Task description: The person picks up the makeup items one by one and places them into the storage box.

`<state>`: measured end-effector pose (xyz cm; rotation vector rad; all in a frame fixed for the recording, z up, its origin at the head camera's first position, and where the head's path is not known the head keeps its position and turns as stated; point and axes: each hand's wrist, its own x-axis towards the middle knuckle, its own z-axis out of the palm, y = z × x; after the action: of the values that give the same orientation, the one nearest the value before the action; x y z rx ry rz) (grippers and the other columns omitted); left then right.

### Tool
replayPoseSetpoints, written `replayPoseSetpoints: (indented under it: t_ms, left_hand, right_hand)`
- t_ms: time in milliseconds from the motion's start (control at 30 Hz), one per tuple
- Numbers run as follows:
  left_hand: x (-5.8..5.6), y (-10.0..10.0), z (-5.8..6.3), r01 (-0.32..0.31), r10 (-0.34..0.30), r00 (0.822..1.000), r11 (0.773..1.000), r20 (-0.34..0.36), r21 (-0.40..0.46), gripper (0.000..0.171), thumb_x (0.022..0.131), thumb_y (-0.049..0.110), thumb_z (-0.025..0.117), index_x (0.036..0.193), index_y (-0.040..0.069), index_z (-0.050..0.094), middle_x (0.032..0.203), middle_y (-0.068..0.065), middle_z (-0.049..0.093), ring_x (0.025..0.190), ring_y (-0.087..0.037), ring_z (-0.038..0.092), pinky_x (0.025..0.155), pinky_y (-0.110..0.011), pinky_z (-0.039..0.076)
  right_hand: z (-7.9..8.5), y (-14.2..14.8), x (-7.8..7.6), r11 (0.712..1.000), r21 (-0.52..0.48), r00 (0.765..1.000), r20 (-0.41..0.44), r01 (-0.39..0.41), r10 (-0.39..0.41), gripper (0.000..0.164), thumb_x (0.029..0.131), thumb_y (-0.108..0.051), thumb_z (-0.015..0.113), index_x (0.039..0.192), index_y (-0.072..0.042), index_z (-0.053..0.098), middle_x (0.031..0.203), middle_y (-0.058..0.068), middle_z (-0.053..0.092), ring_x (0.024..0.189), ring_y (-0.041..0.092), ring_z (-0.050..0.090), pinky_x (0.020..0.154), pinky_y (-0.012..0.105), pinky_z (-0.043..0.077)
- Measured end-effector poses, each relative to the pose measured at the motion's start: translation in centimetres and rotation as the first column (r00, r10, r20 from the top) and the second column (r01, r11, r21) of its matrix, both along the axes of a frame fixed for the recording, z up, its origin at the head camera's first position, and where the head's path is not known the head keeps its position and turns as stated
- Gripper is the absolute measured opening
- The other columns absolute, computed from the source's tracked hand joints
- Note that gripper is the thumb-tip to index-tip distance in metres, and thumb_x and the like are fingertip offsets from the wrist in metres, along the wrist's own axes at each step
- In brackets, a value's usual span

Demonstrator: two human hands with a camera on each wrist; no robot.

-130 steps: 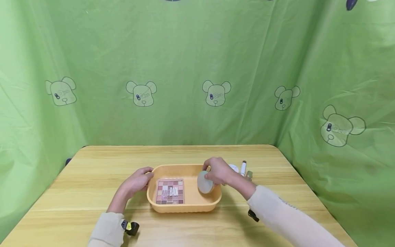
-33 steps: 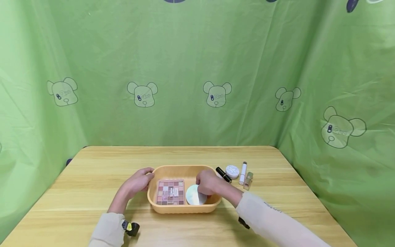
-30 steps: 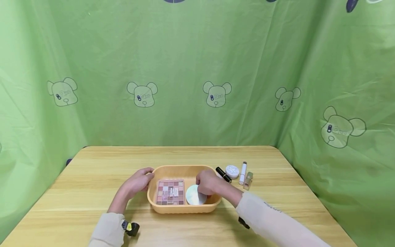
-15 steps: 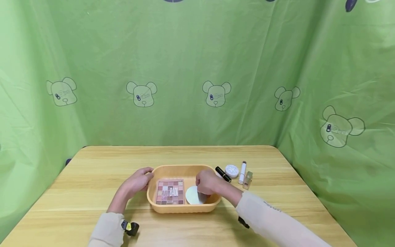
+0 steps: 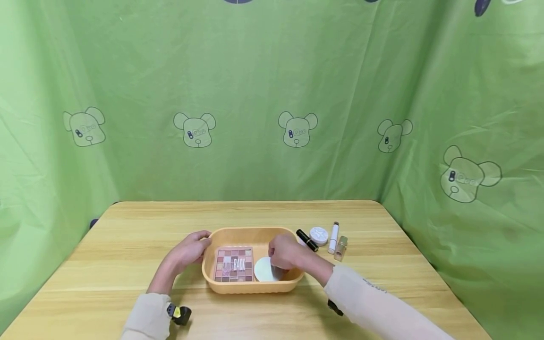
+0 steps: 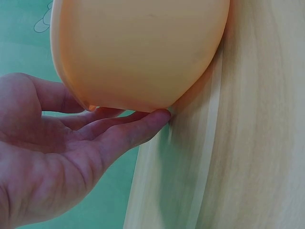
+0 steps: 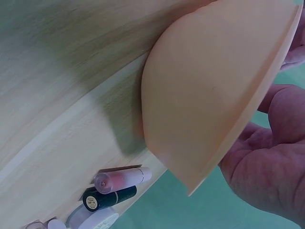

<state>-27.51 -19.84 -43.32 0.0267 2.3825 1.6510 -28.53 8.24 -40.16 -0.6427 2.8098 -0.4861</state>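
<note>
My left hand (image 5: 192,248) grips the left end of an orange plastic tray (image 5: 244,286). In the left wrist view the thumb goes over its rim while the fingers lie along the outer wall. Inside the tray, an eyeshadow palette (image 5: 233,264) lies flat on the left. To its right is a round, shiny whitish disc (image 5: 264,270), low in the tray. My right hand (image 5: 285,252) reaches over the right rim and holds the disc at its right side; the fingertips are largely hidden. In the right wrist view the tray wall hides the disc.
Right of the tray lie a black tube (image 5: 307,240), a white round case with a star (image 5: 318,235), a white tube (image 5: 333,237) and a clear-and-green lipstick (image 5: 341,248). A pink lip tube (image 7: 121,179) lies close by the tray. Green curtains surround the wooden table (image 5: 106,283).
Over four seconds, my right hand has lowered the disc from a tilted pose at the tray's right side to low beside the palette. In the last second the disc's sheen shifts slightly. Left hand stays put.
</note>
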Motion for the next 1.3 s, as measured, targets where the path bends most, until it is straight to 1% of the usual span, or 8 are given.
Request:
replayPoseSetpoints:
  t_ms: [133, 233, 433, 667, 833, 1100, 1300]
  left_hand:
    - [-0.05, -0.01, -0.04, -0.004, 0.004, 1.000, 1.000, 0.002, 0.000, 0.043, 0.107, 0.016, 0.038, 0.141, -0.008, 0.048, 0.131, -0.025, 0.062, 0.119, -0.034, 0.063, 0.096, -0.046, 0.056]
    - [-0.05, -0.01, -0.07, -0.002, 0.002, 1.000, 1.000, 0.001, -0.001, 0.044, 0.107, 0.016, 0.038, 0.142, -0.008, 0.047, 0.131, -0.025, 0.062, 0.119, -0.034, 0.063, 0.095, -0.046, 0.057]
    - [0.00, 0.03, -0.01, -0.002, 0.002, 1.000, 1.000, 0.000, 0.002, 0.044, 0.107, 0.016, 0.038, 0.142, -0.009, 0.046, 0.132, -0.027, 0.061, 0.120, -0.036, 0.063, 0.095, -0.047, 0.057]
    - [0.06, 0.06, 0.07, 0.000, 0.000, 1.000, 1.000, 0.004, -0.005, 0.044, 0.107, 0.017, 0.038, 0.143, -0.008, 0.046, 0.133, -0.026, 0.061, 0.120, -0.035, 0.062, 0.095, -0.047, 0.057]
    - [0.08, 0.01, 0.12, 0.002, -0.002, 1.000, 1.000, 0.004, -0.013, 0.045, 0.107, 0.018, 0.038, 0.143, -0.007, 0.046, 0.133, -0.026, 0.061, 0.121, -0.035, 0.062, 0.096, -0.048, 0.056]
    - [0.11, -0.04, 0.11, 0.006, -0.006, 1.000, 1.000, 0.000, -0.026, 0.045, 0.107, 0.019, 0.039, 0.144, -0.007, 0.046, 0.133, -0.026, 0.061, 0.119, -0.034, 0.063, 0.095, -0.048, 0.057]
    - [0.15, -0.02, 0.17, 0.006, -0.006, 1.000, 0.999, -0.004, -0.035, 0.046, 0.107, 0.019, 0.039, 0.144, -0.006, 0.046, 0.132, -0.025, 0.061, 0.117, -0.033, 0.063, 0.093, -0.047, 0.057]
  right_hand:
    - [0.00, -0.13, 0.05, 1.000, 0.027, 1.000, -0.019, -0.008, 0.009, 0.012, 0.077, 0.001, 0.064, 0.075, -0.010, 0.067, 0.070, -0.001, 0.061, 0.064, 0.013, 0.055, 0.056, 0.024, 0.045]
    - [-0.07, -0.19, 0.02, 0.999, 0.032, 1.000, -0.019, -0.003, 0.003, 0.012, 0.078, 0.001, 0.065, 0.074, -0.010, 0.066, 0.071, 0.000, 0.061, 0.065, 0.014, 0.055, 0.057, 0.024, 0.045]
    - [-0.03, -0.17, -0.05, 1.000, 0.023, 1.000, -0.006, 0.007, -0.007, 0.012, 0.079, 0.001, 0.065, 0.075, -0.011, 0.066, 0.071, 0.000, 0.061, 0.064, 0.013, 0.055, 0.054, 0.022, 0.044]
    - [0.00, -0.10, 0.11, 1.000, 0.005, 1.000, 0.008, 0.003, -0.003, 0.015, 0.079, 0.001, 0.064, 0.071, -0.012, 0.067, 0.067, -0.002, 0.061, 0.059, 0.012, 0.055, 0.051, 0.022, 0.043]
    - [0.04, -0.14, 0.23, 1.000, 0.004, 1.000, 0.005, 0.003, -0.003, 0.015, 0.079, 0.001, 0.065, 0.070, -0.012, 0.066, 0.066, -0.002, 0.060, 0.061, 0.013, 0.054, 0.051, 0.022, 0.043]
    - [-0.07, -0.30, 0.35, 0.999, -0.007, 0.998, 0.051, 0.033, -0.033, 0.016, 0.082, -0.001, 0.067, 0.071, -0.013, 0.066, 0.067, -0.001, 0.061, 0.056, 0.012, 0.055, 0.049, 0.022, 0.043]
    - [0.02, -0.17, 0.37, 1.000, -0.001, 1.000, -0.008, -0.004, 0.004, 0.014, 0.079, -0.002, 0.068, 0.069, -0.013, 0.066, 0.067, -0.002, 0.061, 0.064, 0.013, 0.054, 0.055, 0.024, 0.044]
